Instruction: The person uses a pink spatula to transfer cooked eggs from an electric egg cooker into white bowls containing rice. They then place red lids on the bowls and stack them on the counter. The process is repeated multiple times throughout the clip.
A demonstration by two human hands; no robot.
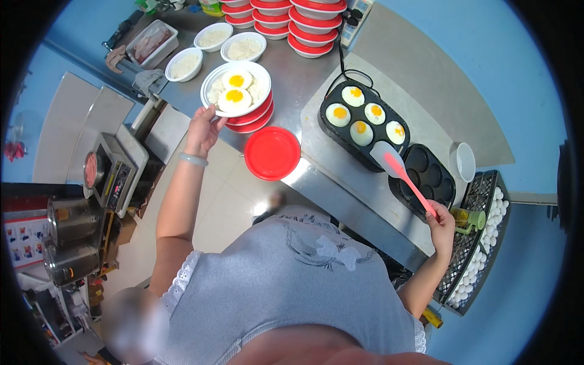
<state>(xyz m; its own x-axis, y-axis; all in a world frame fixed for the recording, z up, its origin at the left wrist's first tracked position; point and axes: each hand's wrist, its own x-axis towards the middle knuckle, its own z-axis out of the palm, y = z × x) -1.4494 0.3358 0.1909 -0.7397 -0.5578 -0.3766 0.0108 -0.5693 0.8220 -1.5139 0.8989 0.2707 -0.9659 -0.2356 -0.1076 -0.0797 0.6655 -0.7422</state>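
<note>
My left hand point(205, 125) grips the near rim of a white bowl point(265, 82) that holds rice and two fried eggs point(235, 96). Directly under or just behind that bowl are red lids point(255, 122); whether it rests on them I cannot tell. My right hand point(440, 226) is closed around the pink handle of a silicone spatula point(406, 175). The spatula's pale blade overlaps the near corner of a black egg pan point(360, 148), where several fried eggs point(360, 132) lie in round wells. Beside it stands a second black pan point(426, 173) with bare wells.
A red lid point(272, 153) lies at the counter's edge. Bowls of rice point(243, 48) and stacked red-lidded bowls point(315, 27) stand farther back. At right are a white bowl point(464, 162), a green-topped oil bottle point(470, 219) and a crate of eggs point(486, 242). A cord point(341, 54) runs behind the pan.
</note>
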